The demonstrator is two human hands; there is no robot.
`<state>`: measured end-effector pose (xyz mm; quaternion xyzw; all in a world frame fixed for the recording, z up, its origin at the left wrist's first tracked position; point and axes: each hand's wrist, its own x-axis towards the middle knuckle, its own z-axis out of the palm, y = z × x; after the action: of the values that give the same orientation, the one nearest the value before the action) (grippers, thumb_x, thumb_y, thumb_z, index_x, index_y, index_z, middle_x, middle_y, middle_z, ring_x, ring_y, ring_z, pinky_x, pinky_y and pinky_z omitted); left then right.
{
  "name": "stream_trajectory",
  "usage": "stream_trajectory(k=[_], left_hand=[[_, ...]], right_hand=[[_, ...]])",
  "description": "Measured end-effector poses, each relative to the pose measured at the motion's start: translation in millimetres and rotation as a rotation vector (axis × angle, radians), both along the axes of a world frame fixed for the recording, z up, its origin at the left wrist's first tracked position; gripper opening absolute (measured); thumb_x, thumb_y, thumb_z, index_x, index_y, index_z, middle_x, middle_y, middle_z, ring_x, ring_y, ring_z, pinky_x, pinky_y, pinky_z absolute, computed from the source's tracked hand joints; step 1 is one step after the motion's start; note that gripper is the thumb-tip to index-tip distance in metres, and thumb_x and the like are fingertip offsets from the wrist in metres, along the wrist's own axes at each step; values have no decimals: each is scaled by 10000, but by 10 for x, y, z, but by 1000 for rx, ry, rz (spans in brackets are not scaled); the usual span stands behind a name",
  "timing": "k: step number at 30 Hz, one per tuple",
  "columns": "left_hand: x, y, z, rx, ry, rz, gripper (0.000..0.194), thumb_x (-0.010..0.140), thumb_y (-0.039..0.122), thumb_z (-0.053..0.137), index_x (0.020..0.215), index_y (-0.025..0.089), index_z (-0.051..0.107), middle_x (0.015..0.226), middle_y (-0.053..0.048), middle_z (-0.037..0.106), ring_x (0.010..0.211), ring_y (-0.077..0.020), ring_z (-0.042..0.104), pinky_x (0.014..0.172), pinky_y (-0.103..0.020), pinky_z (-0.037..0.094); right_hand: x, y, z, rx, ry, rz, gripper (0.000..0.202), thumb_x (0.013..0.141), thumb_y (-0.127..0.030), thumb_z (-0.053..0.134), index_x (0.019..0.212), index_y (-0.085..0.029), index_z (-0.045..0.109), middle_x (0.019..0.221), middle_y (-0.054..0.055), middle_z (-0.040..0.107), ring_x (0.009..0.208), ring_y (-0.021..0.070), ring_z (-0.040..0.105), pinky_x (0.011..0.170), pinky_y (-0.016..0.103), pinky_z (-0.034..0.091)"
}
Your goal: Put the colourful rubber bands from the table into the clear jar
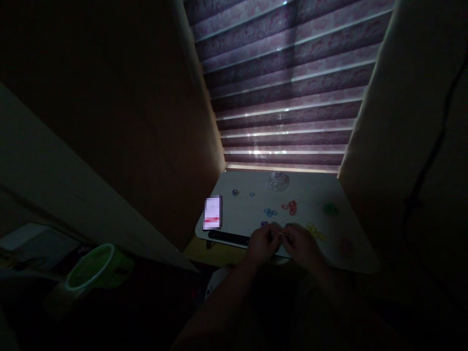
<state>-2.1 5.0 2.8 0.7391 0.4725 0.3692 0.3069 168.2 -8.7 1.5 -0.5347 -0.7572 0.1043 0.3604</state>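
Over the front edge of the table, my left hand and my right hand meet with fingertips pinched together. A thin, pale, small thing shows between them; the dim light hides its kind. Small elastic bands lie around in groups by colour: purple bands just past my left hand, blue bands and red bands farther back, and yellow bands beside my right hand. Farther right are a green pile and a faint reddish pile.
A clear round container stands at the back, with dark bands and a single ring to its left. A lit phone and a black strip lie at left. A green basket is lower left; blinds hang behind.
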Motion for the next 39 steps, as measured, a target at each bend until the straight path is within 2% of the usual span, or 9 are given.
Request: stream_trajectory(k=[4,10,24,30,39], left_hand=[[0,-10,21,5,0,9,172,916,358,573,873,202,632,782,-10,688,692,-143,611,644,-237,423],[-10,-24,17,23,29,2,284,955,466,520,861,208,594,777,-6,662,696,-151,596,641,-253,408],[-44,-24,3,41,77,-57,282,979,456,471,859,218,563,798,-6,659,729,-161,598,689,-265,423],[-36,-25,0,15,83,-21,284,969,460,491,858,212,573,784,-7,656,716,-159,594,665,-263,417],[-32,-31,20,5,17,-31,246,954,427,535,865,208,605,776,0,660,701,-145,592,661,-250,422]], right_hand=[[0,-10,3,18,-9,-1,213,917,-315,542,730,-214,549,729,22,561,687,170,517,630,276,345],[17,1,-25,6,-9,6,214,952,-314,492,782,-213,575,786,38,584,749,184,542,689,284,381],[10,-5,10,2,20,5,176,932,-269,495,812,-215,612,808,49,614,776,189,554,710,291,395],[7,-5,2,1,62,-16,149,900,-303,548,780,-218,573,742,22,576,722,178,527,665,283,373],[22,-10,-3,10,41,16,131,892,-258,510,788,-214,576,769,31,572,744,184,525,682,284,377]])
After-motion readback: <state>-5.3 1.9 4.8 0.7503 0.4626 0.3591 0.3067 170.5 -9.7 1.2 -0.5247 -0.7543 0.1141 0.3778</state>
